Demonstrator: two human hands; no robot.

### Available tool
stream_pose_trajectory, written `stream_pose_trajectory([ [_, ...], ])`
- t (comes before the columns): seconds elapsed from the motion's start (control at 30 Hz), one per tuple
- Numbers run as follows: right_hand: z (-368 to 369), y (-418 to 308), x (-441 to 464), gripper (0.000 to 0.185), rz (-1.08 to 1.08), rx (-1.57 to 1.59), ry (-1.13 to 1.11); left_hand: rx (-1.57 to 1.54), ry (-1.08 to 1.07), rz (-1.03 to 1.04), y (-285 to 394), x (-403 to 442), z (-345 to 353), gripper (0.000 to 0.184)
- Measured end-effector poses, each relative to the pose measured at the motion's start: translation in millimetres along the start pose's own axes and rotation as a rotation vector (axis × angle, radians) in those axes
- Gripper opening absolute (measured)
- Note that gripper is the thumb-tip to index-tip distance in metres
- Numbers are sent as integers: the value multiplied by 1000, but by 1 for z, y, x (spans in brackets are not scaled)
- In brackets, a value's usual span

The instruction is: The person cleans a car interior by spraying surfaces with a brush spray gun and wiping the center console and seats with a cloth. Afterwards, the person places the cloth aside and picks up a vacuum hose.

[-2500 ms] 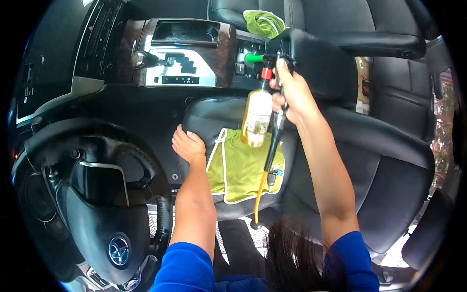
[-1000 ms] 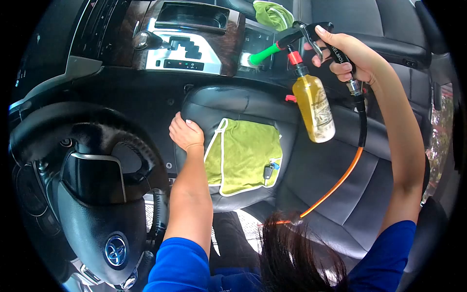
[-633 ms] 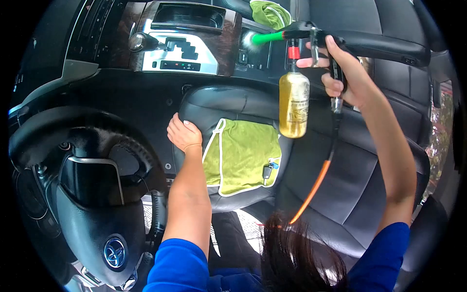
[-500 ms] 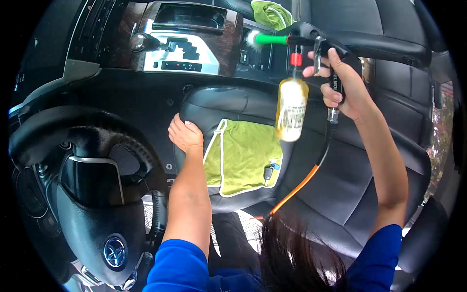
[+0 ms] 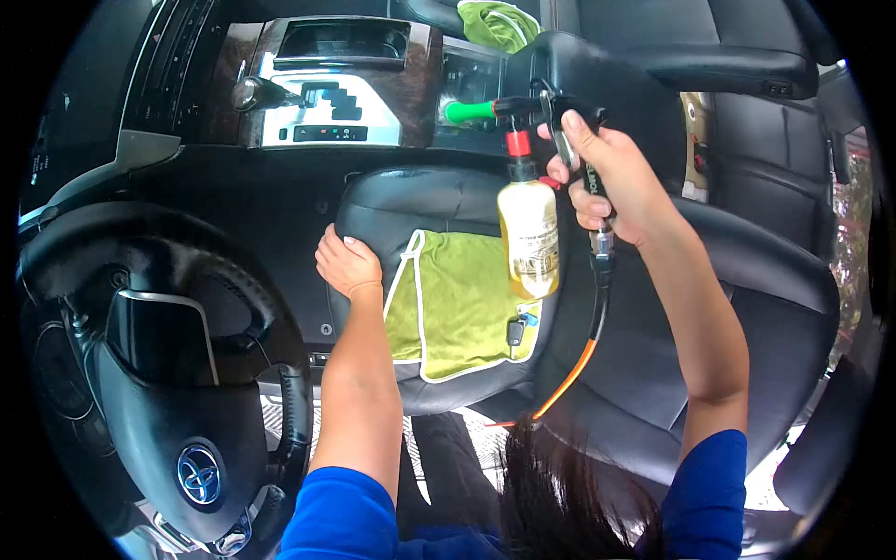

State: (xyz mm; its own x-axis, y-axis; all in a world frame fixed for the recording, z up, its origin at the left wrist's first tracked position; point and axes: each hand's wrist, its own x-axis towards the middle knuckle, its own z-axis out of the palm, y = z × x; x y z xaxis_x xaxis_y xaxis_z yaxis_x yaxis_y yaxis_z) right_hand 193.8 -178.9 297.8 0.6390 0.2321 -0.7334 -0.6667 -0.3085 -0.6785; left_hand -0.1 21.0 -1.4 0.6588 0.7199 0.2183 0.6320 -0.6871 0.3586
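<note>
Beside the center console (image 5: 419,98), right hand (image 5: 621,182) is gripping the spray gun (image 5: 515,107), green nozzle (image 5: 471,111) at the rear panel (image 5: 474,73). Looks like spraying; next bit needs steady aim. Left hand (image 5: 347,264) is empty, resting on the seat (image 5: 401,201).

Centre right, we log a spray gun (image 5: 592,179) in black plastic, its trigger (image 5: 557,133) bright polished metal, its nozzle (image 5: 470,111) green plastic. The bottle (image 5: 531,233) looks smooth, translucent, yellow and shiny; the orange hose (image 5: 579,367) reads as smooth. At centre we note a matt, soft-napped green cloth (image 5: 467,308) with white fabric edging. Seat upholstery (image 5: 635,327): black, leather-like, satin sheen. Upper left, we record glossy wood-grain trim (image 5: 419,93) beside a silvery, metallic-looking shifter panel (image 5: 383,112).
</note>
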Motion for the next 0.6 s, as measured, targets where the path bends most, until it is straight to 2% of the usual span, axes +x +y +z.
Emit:
stream_pose_trajectory([
  [0.23,-18,-15,2,46,19,-93,2,-2,13,2,1,-1,-1,36],
  [0.3,-18,-15,4,46,-20,-103,-55,4,5,-5,0,-2,0,36],
  [0.6,-19,-6,10,44,9,-50,-34,1,-11,-12,-3,-2,0,37],
])
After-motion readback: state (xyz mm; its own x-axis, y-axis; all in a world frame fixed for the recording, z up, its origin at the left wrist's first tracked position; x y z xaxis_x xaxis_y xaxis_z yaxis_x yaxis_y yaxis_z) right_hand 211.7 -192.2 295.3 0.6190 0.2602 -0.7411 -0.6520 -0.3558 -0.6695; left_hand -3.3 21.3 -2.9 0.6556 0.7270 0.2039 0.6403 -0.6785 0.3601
